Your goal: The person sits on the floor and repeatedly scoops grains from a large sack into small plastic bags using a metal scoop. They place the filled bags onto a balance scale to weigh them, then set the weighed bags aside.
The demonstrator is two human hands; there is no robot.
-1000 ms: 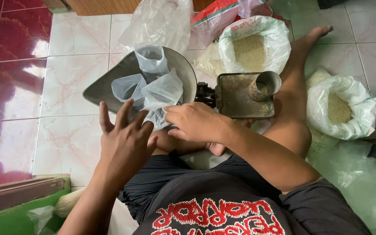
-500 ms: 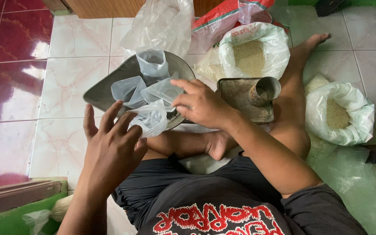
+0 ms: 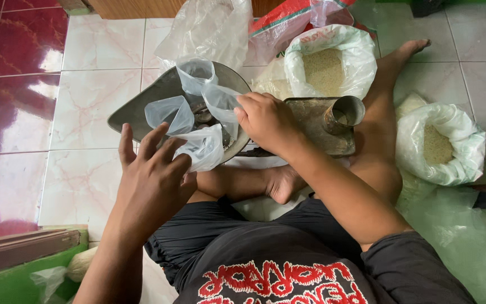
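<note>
I sit cross-legged on the tiled floor behind a grey metal pan (image 3: 133,115) that holds several clear plastic bags. My right hand (image 3: 265,119) reaches over the pan's right rim and its fingers pinch one clear plastic bag (image 3: 220,101). My left hand (image 3: 152,177) hovers at the pan's near edge with fingers spread. Its fingertips rest against a crumpled bag (image 3: 203,147) without closing on it. Another bag (image 3: 197,72) stands open at the back of the pan.
A flat metal tray (image 3: 310,121) with a metal cup (image 3: 343,114) sits right of the pan. Two open white sacks of pale grain stand nearby, one (image 3: 327,65) behind and one (image 3: 440,143) at the right. Loose plastic lies behind the pan; green boards lie at bottom left.
My right hand has risen from my lap to the pan's right side and taken hold of a bag. My left hand has moved forward toward the pan with its fingers spread.
</note>
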